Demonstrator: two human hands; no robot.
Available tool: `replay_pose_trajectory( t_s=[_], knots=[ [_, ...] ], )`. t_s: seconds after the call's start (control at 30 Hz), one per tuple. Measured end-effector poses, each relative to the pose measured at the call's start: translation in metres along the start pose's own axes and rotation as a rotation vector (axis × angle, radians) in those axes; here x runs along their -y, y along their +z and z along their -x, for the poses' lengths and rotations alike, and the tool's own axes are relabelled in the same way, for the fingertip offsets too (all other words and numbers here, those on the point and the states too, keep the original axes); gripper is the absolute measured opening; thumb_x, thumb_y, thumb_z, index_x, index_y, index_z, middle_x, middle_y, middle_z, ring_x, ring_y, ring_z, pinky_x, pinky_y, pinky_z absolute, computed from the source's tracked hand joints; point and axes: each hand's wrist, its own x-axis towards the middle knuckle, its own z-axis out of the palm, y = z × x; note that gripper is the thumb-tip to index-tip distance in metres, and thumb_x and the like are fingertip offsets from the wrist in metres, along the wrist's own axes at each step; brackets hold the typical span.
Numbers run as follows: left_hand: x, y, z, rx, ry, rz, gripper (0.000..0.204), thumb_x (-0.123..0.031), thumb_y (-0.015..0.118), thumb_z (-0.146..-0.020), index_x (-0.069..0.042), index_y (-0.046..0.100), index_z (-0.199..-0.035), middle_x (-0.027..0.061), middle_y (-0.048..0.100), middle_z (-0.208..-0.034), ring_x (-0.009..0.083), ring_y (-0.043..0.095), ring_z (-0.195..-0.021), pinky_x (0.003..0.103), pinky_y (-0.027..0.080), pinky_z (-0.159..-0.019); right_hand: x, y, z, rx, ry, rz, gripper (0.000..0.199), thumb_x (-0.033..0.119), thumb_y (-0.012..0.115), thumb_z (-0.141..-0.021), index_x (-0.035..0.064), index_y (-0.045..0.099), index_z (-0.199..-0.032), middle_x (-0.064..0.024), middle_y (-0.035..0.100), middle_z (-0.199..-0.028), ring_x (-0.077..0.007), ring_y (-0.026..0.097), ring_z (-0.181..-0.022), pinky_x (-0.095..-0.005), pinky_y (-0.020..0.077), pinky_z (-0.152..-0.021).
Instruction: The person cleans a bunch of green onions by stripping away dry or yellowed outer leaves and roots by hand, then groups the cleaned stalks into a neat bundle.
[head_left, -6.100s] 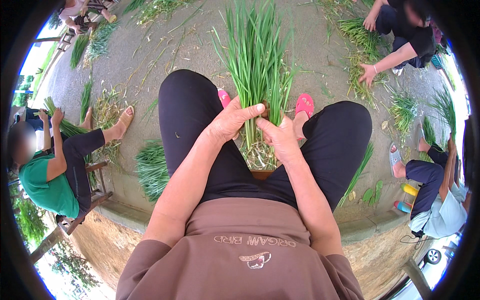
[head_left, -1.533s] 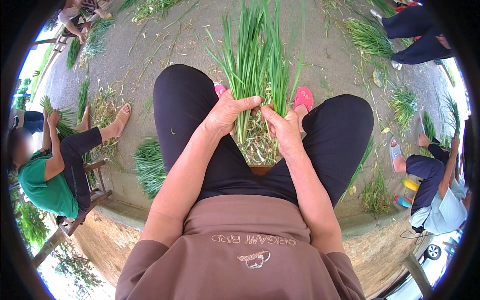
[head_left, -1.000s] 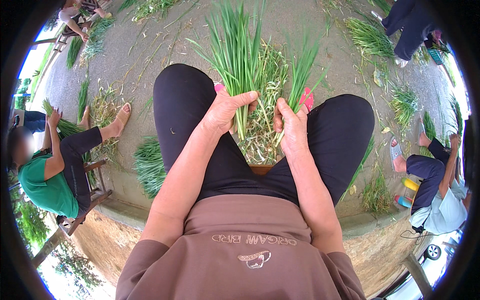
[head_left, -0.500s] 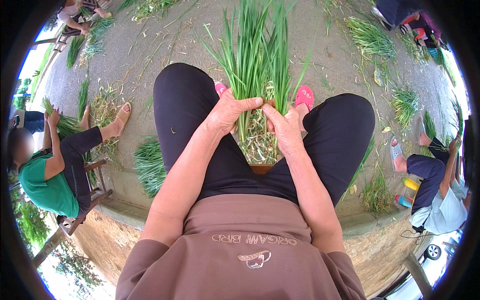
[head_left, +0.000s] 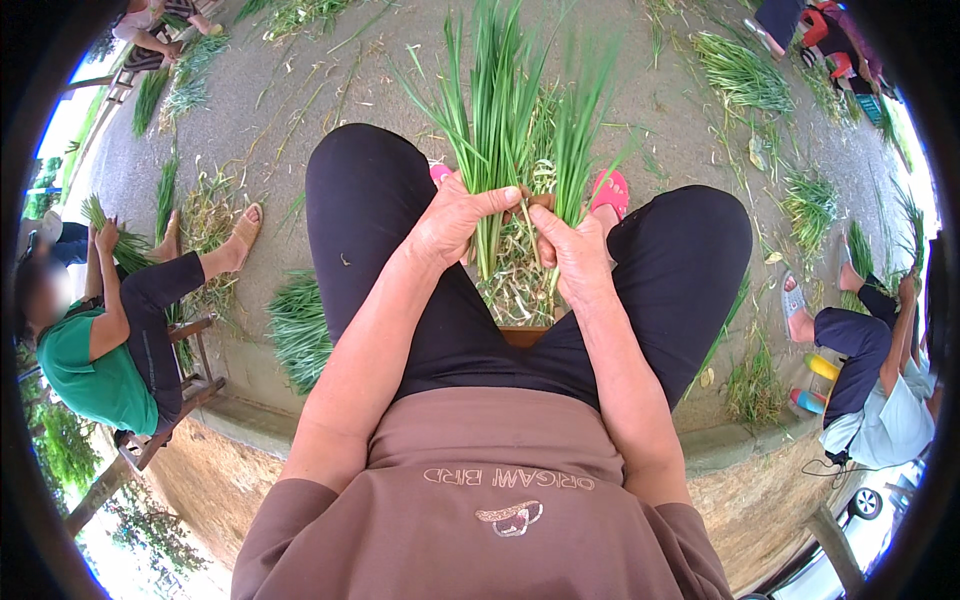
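Between my knees, my left hand point(head_left: 448, 225) is closed around a thick bunch of garlic chives point(head_left: 490, 125), leaves pointing away from me and pale stem ends toward me. My right hand point(head_left: 577, 250) grips a thinner bunch of garlic chives point(head_left: 575, 165) just to the right, its leaf tips blurred. Both thumbs lie close together, almost touching at the stems. Beneath my hands, pale dry trimmings point(head_left: 512, 280) are heaped on the ground. The undersides of my fingers are partly hidden behind the stems.
A pile of garlic chives point(head_left: 300, 328) lies beside my left leg. At the left, a person in green point(head_left: 95, 365) sits on a wooden bench holding chives; another person point(head_left: 885, 390) sits at the right. More bundles point(head_left: 740, 75) and scraps lie on the pavement.
My right hand has shifted slightly right with its bunch, and a wider gap shows between the two bunches. My left hand has hardly moved.
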Motion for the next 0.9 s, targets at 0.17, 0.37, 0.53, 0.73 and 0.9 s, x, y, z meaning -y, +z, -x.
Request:
replay_pose_trajectory(
  t_s=[0.17, 0.37, 0.53, 0.73, 0.9],
  knots=[
    [0.003, 0.004, 0.000, -0.016, 0.077, -0.016, 0.024, -0.012, 0.073, -0.078, -0.005, 0.059, -0.097, 0.0063, 0.064, -0.079, 0.0128, 0.060, -0.063, 0.024, 0.049, -0.045, 0.003, 0.002, 0.001, 0.063, 0.074, -0.041, 0.019, 0.017, 0.068, -0.083, 0.0041, 0.059, -0.094, 0.0032, 0.051, -0.065, -0.0046, 0.042, -0.046, -0.0194, 0.0291, -0.040],
    [-0.003, 0.006, 0.004, 0.000, 0.034, -0.047, 0.027, -0.009, 0.072, -0.079, -0.003, 0.060, -0.102, 0.0064, 0.066, -0.086, 0.0125, 0.061, -0.068, 0.026, 0.049, -0.057, 0.003, 0.001, 0.001, 0.094, 0.096, -0.054, 0.021, 0.019, 0.068, -0.084, 0.0045, 0.058, -0.096, 0.0031, 0.051, -0.066, -0.0044, 0.042, -0.047, -0.0191, 0.0286, -0.041],
    [0.009, -0.001, -0.004, -0.085, 0.093, -0.096, 0.021, -0.018, 0.071, -0.081, -0.005, 0.057, -0.090, 0.0043, 0.057, -0.067, 0.0132, 0.054, -0.051, 0.026, 0.045, -0.037, -0.001, 0.003, 0.001, 0.071, 0.051, -0.080, 0.018, 0.018, 0.066, -0.085, 0.0048, 0.058, -0.094, 0.0023, 0.052, -0.066, -0.0043, 0.043, -0.047, -0.0193, 0.0300, -0.040],
    [0.012, -0.018, -0.013, -0.258, 0.063, 0.033, 0.021, -0.023, 0.070, -0.083, -0.006, 0.056, -0.085, 0.0029, 0.055, -0.069, 0.0136, 0.053, -0.060, 0.029, 0.045, -0.054, 0.001, -0.003, -0.003, -0.010, -0.027, -0.158, 0.014, 0.016, 0.063, -0.087, 0.0045, 0.057, -0.094, 0.0005, 0.055, -0.069, -0.0042, 0.044, -0.047, -0.0190, 0.0343, -0.041],
    [0.001, -0.002, -0.005, -0.072, -0.089, 0.031, 0.034, -0.019, 0.072, -0.079, -0.002, 0.061, -0.106, 0.0018, 0.056, -0.069, 0.0131, 0.055, -0.059, 0.030, 0.052, -0.044, 0.002, 0.001, 0.000, -0.021, -0.029, 0.051, 0.015, 0.020, 0.061, -0.088, 0.0052, 0.057, -0.092, 0.0030, 0.051, -0.064, -0.0036, 0.043, -0.047, -0.0189, 0.0330, -0.041]
  ],
)
